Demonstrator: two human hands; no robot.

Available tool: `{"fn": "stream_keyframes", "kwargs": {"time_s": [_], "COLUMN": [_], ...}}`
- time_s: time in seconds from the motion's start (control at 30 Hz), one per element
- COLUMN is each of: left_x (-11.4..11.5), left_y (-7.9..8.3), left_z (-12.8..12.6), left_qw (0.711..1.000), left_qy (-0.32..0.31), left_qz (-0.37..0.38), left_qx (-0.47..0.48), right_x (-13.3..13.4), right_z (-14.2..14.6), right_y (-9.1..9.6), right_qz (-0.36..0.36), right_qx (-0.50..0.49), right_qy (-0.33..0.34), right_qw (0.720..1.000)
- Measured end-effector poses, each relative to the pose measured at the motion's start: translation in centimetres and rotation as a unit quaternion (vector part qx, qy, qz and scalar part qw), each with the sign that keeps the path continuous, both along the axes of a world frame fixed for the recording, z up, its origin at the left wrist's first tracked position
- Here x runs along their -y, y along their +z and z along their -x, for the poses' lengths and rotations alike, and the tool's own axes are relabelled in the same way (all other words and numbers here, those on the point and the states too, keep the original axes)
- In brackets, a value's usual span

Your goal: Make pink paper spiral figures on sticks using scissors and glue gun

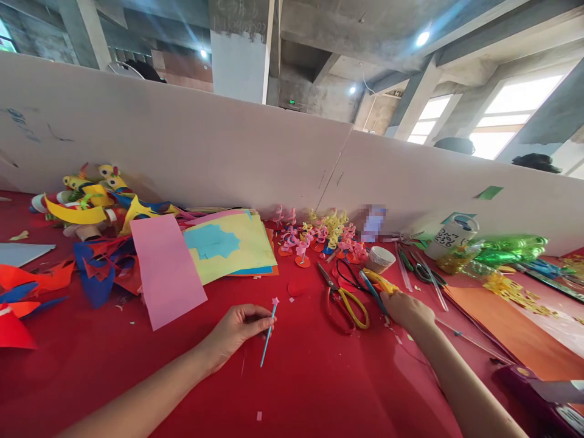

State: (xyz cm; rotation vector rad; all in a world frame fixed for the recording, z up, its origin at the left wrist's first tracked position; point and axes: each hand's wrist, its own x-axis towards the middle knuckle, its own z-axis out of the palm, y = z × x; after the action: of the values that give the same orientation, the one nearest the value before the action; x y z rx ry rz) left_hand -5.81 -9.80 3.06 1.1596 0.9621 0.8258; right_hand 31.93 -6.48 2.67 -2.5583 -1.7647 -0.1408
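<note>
My left hand (249,328) pinches a thin blue paper stick (267,340) with a small pink star-shaped tip, held tilted above the red table (292,395). Farther right, my right hand (406,307) is closed around what looks like a yellow hot glue gun (378,281); its grip is partly hidden by the fingers. A blue stick-like piece (371,292) lies alongside it. Just left of that hand rest scissors with red and yellow handles (347,304). Behind the yellow tool stands a white paper cup (381,260).
Small pink and yellow curled paper pieces (326,234) stand by the partition (255,158). Pink paper (166,271) and yellow sheets (237,255) lie left; orange paper (515,325) and a purple tape dispenser (529,389) lie right. Black-handled scissors (426,274) and green plastic bottles (511,248) sit at back right.
</note>
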Motion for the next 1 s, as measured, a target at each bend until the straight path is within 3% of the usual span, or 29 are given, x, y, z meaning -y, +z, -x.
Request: {"fn": "stream_keyframes", "kwargs": {"time_s": [0.13,0.23,0.3,0.6,0.73,0.9,1.0], "left_x": [0.0,0.0,0.0,0.0,0.1,0.0,0.1], "left_y": [0.0,0.0,0.0,0.0,0.1,0.1,0.2], "left_z": [0.0,0.1,0.1,0.0,0.0,-0.1,-0.1], "left_qw": [1.0,1.0,1.0,1.0,1.0,1.0,1.0], "left_qy": [-0.002,-0.004,-0.004,-0.008,-0.01,-0.007,-0.003], "left_qz": [0.005,0.002,0.0,-0.003,0.002,0.002,0.006], "left_qx": [0.001,-0.005,-0.009,-0.004,-0.002,-0.004,-0.002], "right_x": [0.4,0.6,0.6,0.3,0.5,-0.5,-1.3], "right_z": [1.4,2.6,3.1,4.2,4.6,1.8,-2.2], "right_y": [1.2,1.9,1.9,1.0,0.7,2.5,3.6], "right_qz": [0.013,-0.022,-0.014,0.027,0.004,-0.136,-0.169], "right_qx": [0.03,0.075,0.087,0.106,0.069,-0.13,-0.082], "right_qy": [-0.041,0.032,0.064,0.057,0.072,0.108,0.059], "right_qw": [0.999,0.996,0.994,0.992,0.995,0.976,0.98]}}
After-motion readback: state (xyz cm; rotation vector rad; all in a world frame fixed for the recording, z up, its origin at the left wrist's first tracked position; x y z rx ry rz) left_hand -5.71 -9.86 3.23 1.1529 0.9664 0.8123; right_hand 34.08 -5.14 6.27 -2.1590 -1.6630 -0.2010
